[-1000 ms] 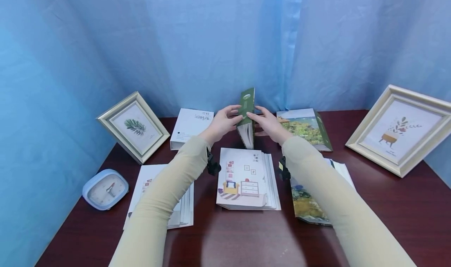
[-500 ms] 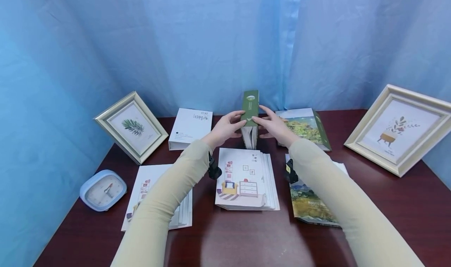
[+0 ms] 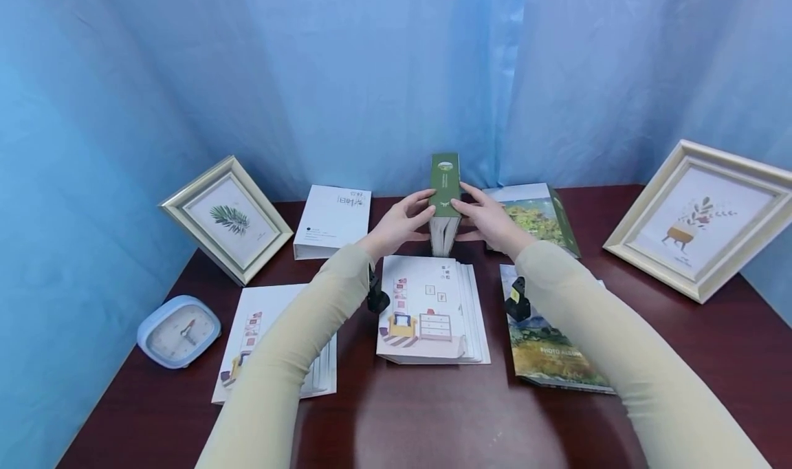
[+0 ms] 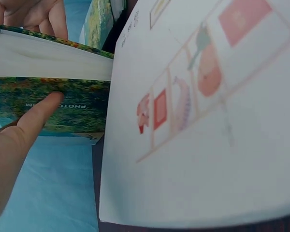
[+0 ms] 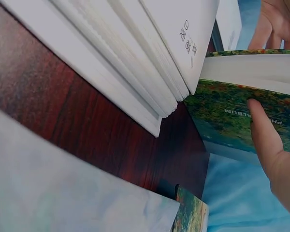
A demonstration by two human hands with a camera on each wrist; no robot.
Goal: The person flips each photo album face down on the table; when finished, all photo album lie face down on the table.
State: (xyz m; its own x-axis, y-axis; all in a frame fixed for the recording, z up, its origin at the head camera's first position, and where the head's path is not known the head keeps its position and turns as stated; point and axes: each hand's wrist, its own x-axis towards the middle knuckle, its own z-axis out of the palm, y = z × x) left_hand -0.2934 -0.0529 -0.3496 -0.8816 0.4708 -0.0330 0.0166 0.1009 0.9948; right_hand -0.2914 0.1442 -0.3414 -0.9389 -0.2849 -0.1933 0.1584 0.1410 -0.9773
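Near the back middle of the table, a thick green photo album (image 3: 444,183) stands on edge, spine up. My left hand (image 3: 401,223) holds it from the left and my right hand (image 3: 491,223) from the right. A digit of the left hand (image 4: 20,130) lies on the leafy cover (image 4: 82,118) in the left wrist view. In the right wrist view, the right hand (image 5: 273,150) touches the opposite cover (image 5: 222,111). The fingers behind the album are partly hidden. Just in front lies a white album (image 3: 421,293) with a furniture drawing.
White albums lie at the back left (image 3: 331,221) and front left (image 3: 266,304). Landscape albums lie at the back right (image 3: 535,208) and front right (image 3: 544,352), partly under the right sleeve. Picture frames stand left (image 3: 269,256) and right (image 3: 646,276). A blue clock (image 3: 151,338) sits far left.
Both hands have turned the green album so its spine faces me more squarely, and it has shifted slightly right. The other things stay in place while the view shifts a little.
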